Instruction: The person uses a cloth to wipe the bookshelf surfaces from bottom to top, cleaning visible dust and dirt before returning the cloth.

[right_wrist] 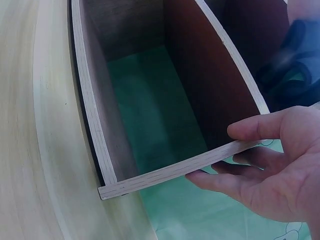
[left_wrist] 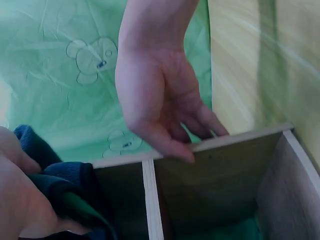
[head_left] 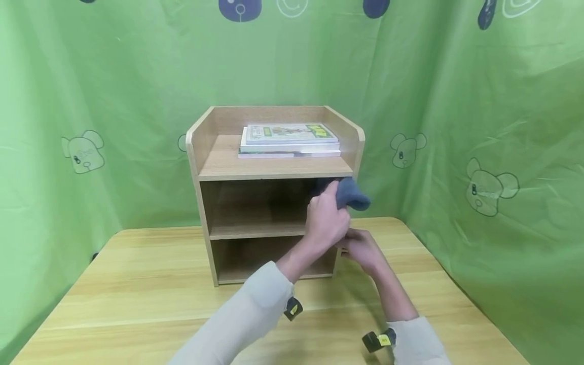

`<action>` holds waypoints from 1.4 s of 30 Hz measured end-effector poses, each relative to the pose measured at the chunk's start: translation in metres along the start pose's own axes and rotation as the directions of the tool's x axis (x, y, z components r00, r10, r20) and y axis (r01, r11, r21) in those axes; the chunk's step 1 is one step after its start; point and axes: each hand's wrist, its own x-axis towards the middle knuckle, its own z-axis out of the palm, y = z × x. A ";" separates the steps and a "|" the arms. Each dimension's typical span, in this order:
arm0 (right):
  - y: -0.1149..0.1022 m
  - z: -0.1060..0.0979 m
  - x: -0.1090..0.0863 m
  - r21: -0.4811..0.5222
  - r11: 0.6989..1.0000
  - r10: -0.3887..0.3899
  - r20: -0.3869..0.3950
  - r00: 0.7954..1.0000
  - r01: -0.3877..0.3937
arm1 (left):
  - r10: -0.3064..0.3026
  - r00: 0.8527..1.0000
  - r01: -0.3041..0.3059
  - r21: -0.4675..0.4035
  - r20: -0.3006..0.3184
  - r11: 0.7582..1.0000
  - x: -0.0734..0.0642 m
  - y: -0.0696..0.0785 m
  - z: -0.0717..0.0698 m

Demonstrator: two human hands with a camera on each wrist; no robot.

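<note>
A dark blue cloth (head_left: 351, 194) is gripped in my left hand (head_left: 326, 215), at the upper right of the small wooden shelf (head_left: 274, 173). Part of the cloth (left_wrist: 70, 175) lies inside the upper compartment and part hangs out past the right side panel. Lower down, my right hand (right_wrist: 280, 165) holds the front edge of that side panel (right_wrist: 185, 165), thumb on the inner side and fingers on the outer side. The left wrist view shows the same right hand (left_wrist: 160, 95) on the panel edge, beside the lower compartment.
Several books (head_left: 289, 141) lie stacked on the shelf's top board, between raised sides. The shelf stands on a light wooden table (head_left: 137, 294). A green curtain (head_left: 137, 76) with bear drawings hangs behind and along both sides.
</note>
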 end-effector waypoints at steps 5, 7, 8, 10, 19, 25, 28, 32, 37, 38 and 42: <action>0.000 0.000 -0.002 -0.015 1.000 0.018 -0.001 1.000 -0.018 | -0.041 0.995 0.032 0.103 0.091 0.994 0.004 -0.011 0.001; 0.000 0.000 -0.002 -0.007 1.000 0.013 0.002 1.000 -0.013 | -0.050 0.990 0.030 0.150 0.132 0.988 0.003 -0.017 0.002; 0.000 -0.001 -0.001 -0.001 1.000 0.013 0.002 1.000 -0.013 | -0.047 0.987 0.019 0.183 0.151 0.983 0.002 -0.019 0.004; 0.000 -0.001 -0.001 0.007 1.000 0.015 -0.004 1.000 -0.015 | -0.039 0.982 -0.008 0.243 0.187 0.970 -0.001 -0.024 0.006; 0.000 -0.006 -0.004 0.029 0.999 -0.023 -0.030 0.999 0.023 | 0.020 0.957 -0.145 0.417 0.288 0.897 -0.015 -0.025 0.005; 0.001 -0.008 -0.004 -0.043 0.997 -0.060 -0.041 0.997 0.058 | 0.055 0.928 -0.217 0.416 0.368 0.883 -0.025 -0.020 -0.009; 0.001 -0.006 -0.003 -0.047 0.998 -0.033 -0.049 0.998 0.030 | 0.052 0.918 -0.215 0.382 0.394 0.899 -0.028 -0.016 -0.021; 0.001 -0.002 -0.001 -0.028 1.000 0.009 -0.040 0.999 -0.010 | 0.063 0.918 -0.189 0.289 0.393 0.938 -0.025 -0.006 -0.044; 0.000 0.002 -0.001 0.000 0.999 0.040 0.012 0.999 -0.041 | 0.155 0.923 -0.210 0.124 0.353 0.970 -0.010 0.024 -0.090; 0.000 0.002 -0.001 0.004 0.999 0.034 0.024 0.999 -0.034 | 0.168 0.924 -0.210 0.088 0.343 0.974 -0.006 0.032 -0.101; 0.000 0.001 -0.002 0.022 0.999 0.022 0.052 0.998 -0.023 | 0.211 0.944 -0.236 0.071 0.255 0.969 0.009 0.064 -0.141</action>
